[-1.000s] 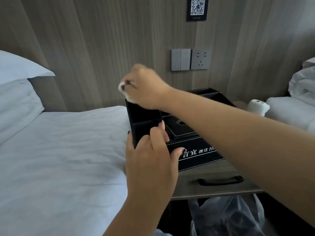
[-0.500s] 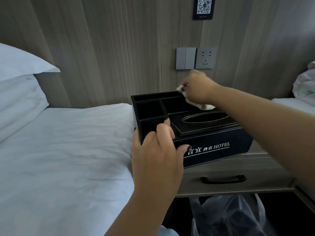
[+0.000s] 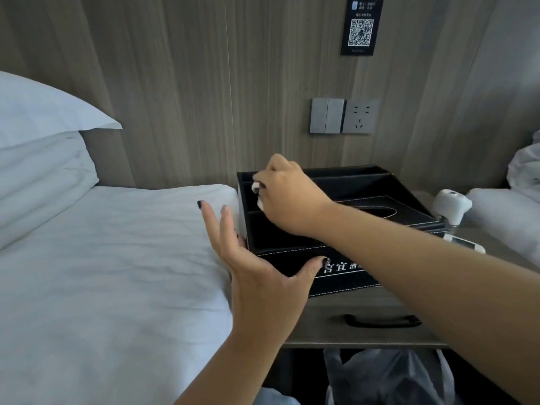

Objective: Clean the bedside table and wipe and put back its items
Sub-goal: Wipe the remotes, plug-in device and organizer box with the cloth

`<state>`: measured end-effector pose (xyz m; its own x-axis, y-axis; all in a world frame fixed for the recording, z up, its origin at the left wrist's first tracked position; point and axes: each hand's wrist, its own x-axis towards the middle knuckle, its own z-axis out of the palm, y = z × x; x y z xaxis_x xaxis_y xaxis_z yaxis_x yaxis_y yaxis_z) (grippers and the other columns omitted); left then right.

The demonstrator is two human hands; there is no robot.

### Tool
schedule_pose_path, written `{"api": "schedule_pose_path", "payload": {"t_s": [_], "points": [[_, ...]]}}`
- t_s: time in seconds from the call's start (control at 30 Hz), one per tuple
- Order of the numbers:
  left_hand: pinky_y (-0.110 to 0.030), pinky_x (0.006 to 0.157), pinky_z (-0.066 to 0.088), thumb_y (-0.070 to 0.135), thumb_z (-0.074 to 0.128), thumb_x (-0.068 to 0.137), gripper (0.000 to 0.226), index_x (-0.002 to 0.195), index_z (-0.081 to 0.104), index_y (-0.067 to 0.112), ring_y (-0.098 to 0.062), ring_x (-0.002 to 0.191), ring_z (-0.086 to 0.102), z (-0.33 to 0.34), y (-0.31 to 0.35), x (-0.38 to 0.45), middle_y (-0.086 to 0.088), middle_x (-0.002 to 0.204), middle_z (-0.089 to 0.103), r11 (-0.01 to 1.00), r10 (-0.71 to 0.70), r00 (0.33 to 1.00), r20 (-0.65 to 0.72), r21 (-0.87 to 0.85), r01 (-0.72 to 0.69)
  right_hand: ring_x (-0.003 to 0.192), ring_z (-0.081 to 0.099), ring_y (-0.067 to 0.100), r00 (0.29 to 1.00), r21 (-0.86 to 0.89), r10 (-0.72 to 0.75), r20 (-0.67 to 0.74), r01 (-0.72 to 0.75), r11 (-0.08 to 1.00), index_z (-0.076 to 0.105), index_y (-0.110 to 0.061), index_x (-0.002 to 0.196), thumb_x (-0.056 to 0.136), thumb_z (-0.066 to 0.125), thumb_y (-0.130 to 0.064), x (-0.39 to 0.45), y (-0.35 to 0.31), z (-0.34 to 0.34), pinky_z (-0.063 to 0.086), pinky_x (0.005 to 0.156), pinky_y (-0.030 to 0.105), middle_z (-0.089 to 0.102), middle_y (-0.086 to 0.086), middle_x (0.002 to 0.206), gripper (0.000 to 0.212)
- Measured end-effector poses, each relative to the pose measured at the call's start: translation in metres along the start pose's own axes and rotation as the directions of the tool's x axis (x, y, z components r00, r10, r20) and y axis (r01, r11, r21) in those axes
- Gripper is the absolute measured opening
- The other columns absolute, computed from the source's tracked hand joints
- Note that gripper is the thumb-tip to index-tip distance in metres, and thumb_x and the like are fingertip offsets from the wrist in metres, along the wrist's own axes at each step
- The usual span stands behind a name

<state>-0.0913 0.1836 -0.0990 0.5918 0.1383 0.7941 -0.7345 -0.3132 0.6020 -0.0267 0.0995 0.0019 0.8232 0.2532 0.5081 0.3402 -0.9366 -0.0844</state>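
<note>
On the grey wooden bedside worktop (image 3: 380, 299), beside the bed, stands a black leather-look tissue box organiser with white stitching (image 3: 344, 229), its oval tissue slot on top and open compartments along its left and back sides; white lettering runs across its front face. The right hand (image 3: 287, 197) reaches over the organiser, its grip curled tight round a small crumpled white cloth (image 3: 257, 190), which it presses at the rim of the back left compartment. The left hand (image 3: 257, 273) steadies the organiser at its near left corner: the grip is spread wide, fingers straight along the left wall and the thumb laid against the front face, holding nothing closed within it. To the right of the organiser, on the same worktop, lie a small white device with a rounded head (image 3: 451, 204) and a flat white gadget (image 3: 464, 242), partly hidden. A black drawer handle (image 3: 382, 320) shows below the worktop edge, and a clear plastic bag (image 3: 388, 375) hangs underneath. White bedding (image 3: 111, 273) and pillows (image 3: 43, 147) fill the left, and grey switches with a socket (image 3: 344, 116) sit on the wood-panelled wall under a black QR code plaque (image 3: 361, 24).
</note>
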Motion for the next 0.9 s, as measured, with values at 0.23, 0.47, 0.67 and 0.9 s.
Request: {"api": "schedule_pose_path", "payload": {"t_s": [0.23, 0.47, 0.67, 0.9], "points": [[-0.050, 0.104, 0.044, 0.025, 0.096, 0.048, 0.142, 0.142, -0.007, 0.052, -0.029, 0.145, 0.027, 0.002, -0.010, 0.001, -0.007, 0.162, -0.010, 0.985, -0.081, 0.997, 0.002, -0.155, 0.080, 0.091, 0.054, 0.025, 0.940, 0.192, -0.341, -0.003, 0.335, 0.922, 0.067, -0.004, 0.114, 0.091, 0.053, -0.004, -0.032, -0.005, -0.013, 0.051, 0.077, 0.044, 0.052, 0.010, 0.106, 0.027], [-0.050, 0.110, 0.037, 0.029, 0.090, 0.062, 0.134, 0.142, -0.015, 0.052, -0.028, 0.149, 0.013, 0.002, -0.011, 0.003, -0.027, 0.156, 0.009, 0.989, -0.046, 0.999, 0.019, -0.137, 0.049, 0.086, 0.057, 0.019, 0.912, 0.195, -0.411, 0.011, 0.401, 0.895, 0.067, -0.009, 0.116, 0.093, 0.044, -0.016, -0.076, -0.005, -0.032, 0.054, 0.061, 0.042, 0.055, 0.004, 0.103, 0.033], [-0.057, 0.114, 0.028, 0.038, 0.079, 0.075, 0.103, 0.149, 0.011, 0.018, -0.034, 0.148, 0.015, -0.010, 0.009, -0.001, -0.026, 0.157, 0.005, 0.951, 0.129, 0.985, 0.118, 0.266, -0.156, 0.083, 0.054, 0.009, 0.956, 0.258, 0.146, -0.254, -0.078, 0.963, 0.056, -0.011, 0.130, 0.096, 0.046, -0.009, -0.140, 0.046, -0.049, 0.047, 0.077, 0.021, 0.051, -0.001, 0.105, 0.035], [-0.075, 0.100, 0.025, 0.005, 0.069, 0.061, 0.105, 0.153, 0.023, 0.024, -0.047, 0.142, 0.023, 0.023, 0.056, -0.038, -0.020, 0.156, 0.023, 0.583, 0.186, 0.845, 0.501, 0.636, -0.505, 0.082, 0.042, -0.007, 0.772, 0.455, 0.597, -0.220, -0.460, 0.763, 0.030, -0.023, 0.149, 0.095, 0.049, -0.007, -0.203, 0.096, -0.050, 0.028, 0.074, 0.019, 0.052, 0.004, 0.106, 0.060]]}}
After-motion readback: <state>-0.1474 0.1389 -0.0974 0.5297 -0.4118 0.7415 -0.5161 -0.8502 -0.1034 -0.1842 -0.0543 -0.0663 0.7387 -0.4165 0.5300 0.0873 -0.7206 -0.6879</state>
